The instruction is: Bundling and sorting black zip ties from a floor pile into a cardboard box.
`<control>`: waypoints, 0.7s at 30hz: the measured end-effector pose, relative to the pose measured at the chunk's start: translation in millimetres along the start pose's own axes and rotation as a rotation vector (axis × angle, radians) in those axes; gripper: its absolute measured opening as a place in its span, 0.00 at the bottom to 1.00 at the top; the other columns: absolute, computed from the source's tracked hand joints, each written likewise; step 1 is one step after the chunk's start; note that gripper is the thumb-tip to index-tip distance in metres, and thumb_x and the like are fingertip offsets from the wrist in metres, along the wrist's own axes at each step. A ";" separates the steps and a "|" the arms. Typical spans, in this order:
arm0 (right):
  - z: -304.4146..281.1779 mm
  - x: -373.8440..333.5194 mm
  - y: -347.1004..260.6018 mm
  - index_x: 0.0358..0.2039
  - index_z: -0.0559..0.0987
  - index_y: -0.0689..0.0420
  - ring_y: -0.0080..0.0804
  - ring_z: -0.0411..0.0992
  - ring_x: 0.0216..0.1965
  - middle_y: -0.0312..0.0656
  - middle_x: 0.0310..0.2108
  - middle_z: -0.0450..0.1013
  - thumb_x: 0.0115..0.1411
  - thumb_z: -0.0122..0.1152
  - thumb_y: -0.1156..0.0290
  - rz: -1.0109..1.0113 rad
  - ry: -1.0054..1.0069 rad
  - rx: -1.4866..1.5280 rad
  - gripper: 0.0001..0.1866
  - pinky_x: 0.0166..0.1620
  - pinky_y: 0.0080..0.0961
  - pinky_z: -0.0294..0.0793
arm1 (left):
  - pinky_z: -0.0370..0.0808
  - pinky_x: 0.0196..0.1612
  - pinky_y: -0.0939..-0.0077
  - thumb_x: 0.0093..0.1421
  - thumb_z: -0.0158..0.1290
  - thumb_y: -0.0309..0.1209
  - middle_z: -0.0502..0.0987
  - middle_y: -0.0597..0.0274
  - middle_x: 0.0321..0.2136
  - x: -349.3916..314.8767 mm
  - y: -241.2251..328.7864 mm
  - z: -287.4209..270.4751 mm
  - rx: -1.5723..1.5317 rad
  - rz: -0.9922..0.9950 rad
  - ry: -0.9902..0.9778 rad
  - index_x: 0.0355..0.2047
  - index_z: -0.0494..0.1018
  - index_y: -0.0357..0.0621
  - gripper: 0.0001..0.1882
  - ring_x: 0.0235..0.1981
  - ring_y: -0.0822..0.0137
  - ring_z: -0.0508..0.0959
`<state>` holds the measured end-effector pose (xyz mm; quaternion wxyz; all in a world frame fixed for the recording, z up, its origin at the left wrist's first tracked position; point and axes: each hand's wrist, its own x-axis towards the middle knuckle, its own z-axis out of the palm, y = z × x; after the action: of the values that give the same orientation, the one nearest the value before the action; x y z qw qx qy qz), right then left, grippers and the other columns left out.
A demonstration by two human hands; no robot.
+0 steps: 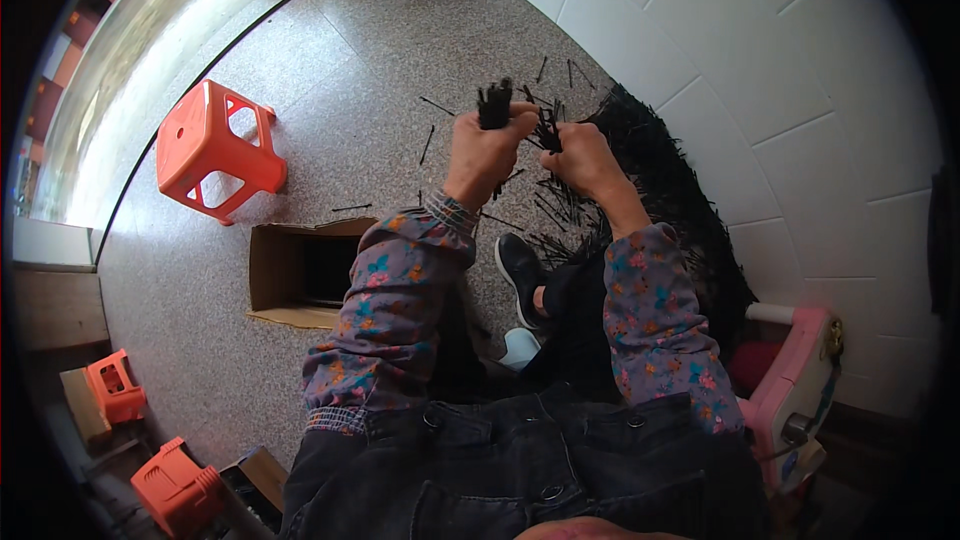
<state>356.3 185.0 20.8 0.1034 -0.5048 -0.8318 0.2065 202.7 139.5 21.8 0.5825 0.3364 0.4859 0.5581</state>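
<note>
Orange plastic shows first: two stools (178,485) by the lower left corner of the floor (330,70), and a third stool (185,135) upright near the floor's left edge. Right of that, an open cardboard box (268,270) sits on the floor, its inside dark, its right side hidden by a flowered sleeve (385,285). The left hand (485,155) is clenched around a bundle (494,105) of short black sticks, whose ends jut above the fist. A few loose sticks (427,144) lie scattered on the floor around it. Below the hands is a black shoe (516,275) with a pale sole. Just right of the bundle, the right hand (588,162) grasps a smaller bunch (548,130) of the sticks, tilted toward the left hand; whether bunch and bundle touch, I cannot tell. Farther right, a long black pile (665,155) runs along the floor's right edge, beside the white wall (790,90). A pink frame (800,380) stands beyond the right sleeve.
</note>
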 end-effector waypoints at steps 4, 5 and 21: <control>5.1 0.2 -1.2 0.32 0.76 0.61 0.50 0.73 0.33 0.53 0.26 0.73 0.44 0.64 0.69 0.005 -0.012 -0.018 0.14 0.36 0.38 0.72 | 0.56 0.15 0.84 0.53 0.56 0.29 0.65 0.77 0.13 4.1 -11.7 7.5 0.238 0.225 0.053 0.35 0.75 0.40 0.10 0.12 0.83 0.62; 5.5 0.1 -1.1 0.32 0.76 0.61 0.50 0.73 0.33 0.53 0.26 0.73 0.44 0.64 0.69 0.004 -0.010 -0.018 0.14 0.36 0.38 0.72 | 0.56 0.15 0.84 0.52 0.57 0.29 0.66 0.77 0.13 5.1 -14.0 7.9 0.316 0.308 0.074 0.36 0.75 0.40 0.11 0.13 0.84 0.63; 5.6 0.0 -3.7 0.31 0.77 0.60 0.50 0.73 0.35 0.54 0.29 0.73 0.44 0.63 0.70 0.010 -0.052 -0.013 0.12 0.39 0.39 0.73 | 0.57 0.15 0.85 0.52 0.58 0.29 0.69 0.74 0.15 8.9 -14.8 10.1 0.119 0.207 0.045 0.29 0.76 0.39 0.07 0.15 0.83 0.65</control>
<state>351.2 182.2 17.4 0.0774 -0.5040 -0.8330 0.2148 216.1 147.4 9.3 0.4898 0.4063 0.4939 0.5925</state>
